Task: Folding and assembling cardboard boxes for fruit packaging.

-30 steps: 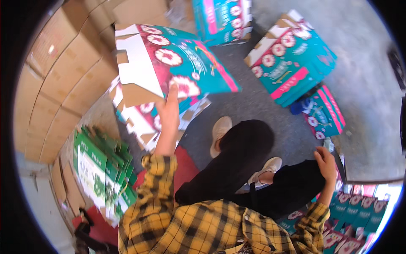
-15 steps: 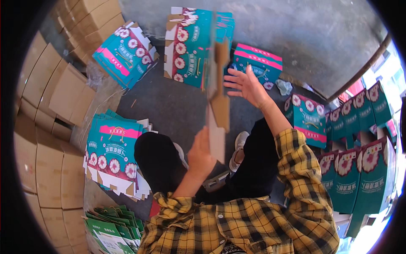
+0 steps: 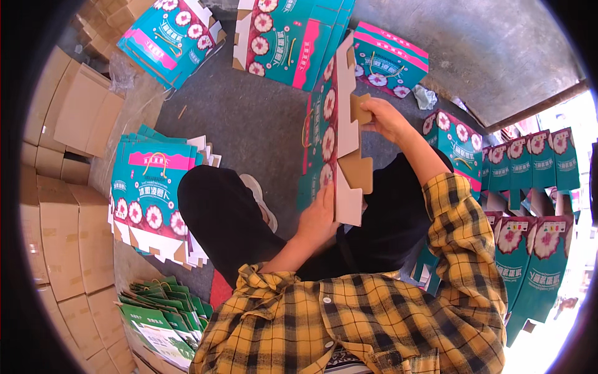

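A teal carton (image 3: 327, 124) with a pink band, flower pictures and a cord handle stands partly folded between my knees, its white and brown end flaps turned to the right. My left hand (image 3: 316, 217) grips its near end, fingers lying against the printed side. At the far part of the flap edge, my right hand (image 3: 385, 118) pinches a brown flap (image 3: 359, 110) between thumb and fingers. Left of my left knee lies a stack of flattened teal cartons (image 3: 152, 193), their white flaps toward me.
More flat cartons (image 3: 171, 40) lie far left and another pile (image 3: 289, 37) far ahead. Beyond my right hand stands a teal carton (image 3: 392, 59). Rows of formed cartons (image 3: 529, 163) fill the right side. Brown boxes (image 3: 62, 230) are stacked at left, near green folded bags (image 3: 165, 311).
The carton has turned so its printed side and flaps show. My right hand has gone from open and apart to pinching a flap. The view has shifted slightly.
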Demonstrator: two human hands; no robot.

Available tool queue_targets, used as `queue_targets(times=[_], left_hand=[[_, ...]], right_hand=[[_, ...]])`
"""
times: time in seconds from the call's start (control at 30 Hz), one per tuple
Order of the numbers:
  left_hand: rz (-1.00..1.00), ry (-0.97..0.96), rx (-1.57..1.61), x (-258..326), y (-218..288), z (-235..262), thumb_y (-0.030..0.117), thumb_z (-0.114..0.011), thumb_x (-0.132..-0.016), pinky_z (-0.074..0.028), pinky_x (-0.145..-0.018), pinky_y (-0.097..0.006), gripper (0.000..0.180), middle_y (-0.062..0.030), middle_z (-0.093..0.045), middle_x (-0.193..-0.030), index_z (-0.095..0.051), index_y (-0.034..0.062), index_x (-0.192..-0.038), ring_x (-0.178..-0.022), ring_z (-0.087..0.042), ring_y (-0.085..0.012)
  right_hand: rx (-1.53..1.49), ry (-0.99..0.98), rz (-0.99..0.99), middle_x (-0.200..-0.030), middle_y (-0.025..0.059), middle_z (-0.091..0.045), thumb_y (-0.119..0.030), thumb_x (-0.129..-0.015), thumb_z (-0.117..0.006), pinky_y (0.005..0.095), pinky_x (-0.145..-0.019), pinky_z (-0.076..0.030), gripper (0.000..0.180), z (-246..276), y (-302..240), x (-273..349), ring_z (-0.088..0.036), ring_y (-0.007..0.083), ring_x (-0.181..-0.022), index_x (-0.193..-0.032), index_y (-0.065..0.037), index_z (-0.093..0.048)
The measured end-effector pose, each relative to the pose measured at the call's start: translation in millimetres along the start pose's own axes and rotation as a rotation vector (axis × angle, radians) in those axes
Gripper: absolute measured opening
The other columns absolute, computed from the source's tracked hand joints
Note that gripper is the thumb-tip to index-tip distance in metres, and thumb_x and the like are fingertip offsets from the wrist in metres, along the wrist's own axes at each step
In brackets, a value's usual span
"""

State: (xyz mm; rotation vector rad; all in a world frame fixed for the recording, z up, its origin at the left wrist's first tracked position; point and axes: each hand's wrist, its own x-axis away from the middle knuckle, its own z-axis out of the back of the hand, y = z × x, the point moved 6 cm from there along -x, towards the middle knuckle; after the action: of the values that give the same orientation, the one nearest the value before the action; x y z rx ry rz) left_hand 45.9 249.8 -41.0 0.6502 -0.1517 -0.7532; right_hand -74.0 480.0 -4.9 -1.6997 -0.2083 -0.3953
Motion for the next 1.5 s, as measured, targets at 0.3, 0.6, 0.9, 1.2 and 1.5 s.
queue_targets(times=[0.3, 0.6, 0.9, 1.2, 1.5], left_hand=[[0.008, -0.083, 0.321, -5.0, -30.7, 31.9, 0.021, -0.07, -0.076, -0.04, -0.1, -0.04, 0.074, -0.0259, -0.042, -0.132, -0.033, -0.0022, -0.137, -0.119, -0.047, -0.04], [0.122, 0.251, 0.37, -48.3, -19.8, 66.4, 0.034, -0.068, -0.083, -0.039, -0.1, -0.043, 0.076, -0.0216, -0.041, -0.136, -0.032, -0.0008, -0.14, -0.122, -0.047, -0.0336], [0.271, 0.425, 0.504, -75.5, -69.2, 83.8, 0.018, -0.048, -0.095, -0.041, -0.096, -0.038, 0.042, -0.0229, -0.056, -0.122, -0.043, -0.0014, -0.132, -0.113, -0.055, -0.0341], [0.052, 0.398, 0.468, -38.2, -55.6, 128.8, 0.007, -0.044, -0.093, -0.031, -0.108, -0.035, 0.05, -0.0183, -0.04, -0.142, -0.033, -0.0002, -0.142, -0.132, -0.04, -0.0289], [-0.011, 0.224, -0.047, -48.6, -17.7, 120.0, -0.004, -0.056, -0.079, -0.041, -0.1, -0.038, 0.061, -0.0206, -0.046, -0.135, -0.042, 0.0077, -0.138, -0.122, -0.048, -0.036]], right_hand=[[0.134, -0.013, -0.094, -0.103, 0.0081, -0.063, -0.023, -0.091, -0.053, 0.0388, -0.083, -0.053, 0.03, 0.5, 13.8, 4.5, -0.063, 0.0197, -0.093, -0.114, -0.004, -0.056], [0.091, -0.101, 0.005, -0.104, 0.0121, -0.065, -0.023, -0.091, -0.053, 0.0386, -0.082, -0.053, 0.031, -46.3, -0.8, 14.5, -0.064, 0.0223, -0.094, -0.113, -0.002, -0.059], [0.103, 0.079, 0.144, -0.091, 0.0099, -0.067, -0.02, -0.09, -0.055, 0.0351, -0.067, -0.053, 0.028, -34.9, -9.3, -4.1, -0.066, 0.0201, -0.079, -0.107, 0.001, -0.062], [0.188, 0.325, 0.257, -0.083, 0.0063, -0.066, -0.027, -0.088, -0.06, 0.0302, -0.06, -0.051, 0.029, 41.2, -50.6, -63.1, -0.063, 0.0154, -0.066, -0.1, 0.0, -0.062], [0.525, 0.443, 0.409, -0.08, 0.0223, -0.067, -0.033, -0.083, -0.055, 0.0405, -0.073, -0.052, 0.039, 33.6, -68.1, -85.2, -0.067, 0.032, -0.078, -0.087, 0.005, -0.066]])
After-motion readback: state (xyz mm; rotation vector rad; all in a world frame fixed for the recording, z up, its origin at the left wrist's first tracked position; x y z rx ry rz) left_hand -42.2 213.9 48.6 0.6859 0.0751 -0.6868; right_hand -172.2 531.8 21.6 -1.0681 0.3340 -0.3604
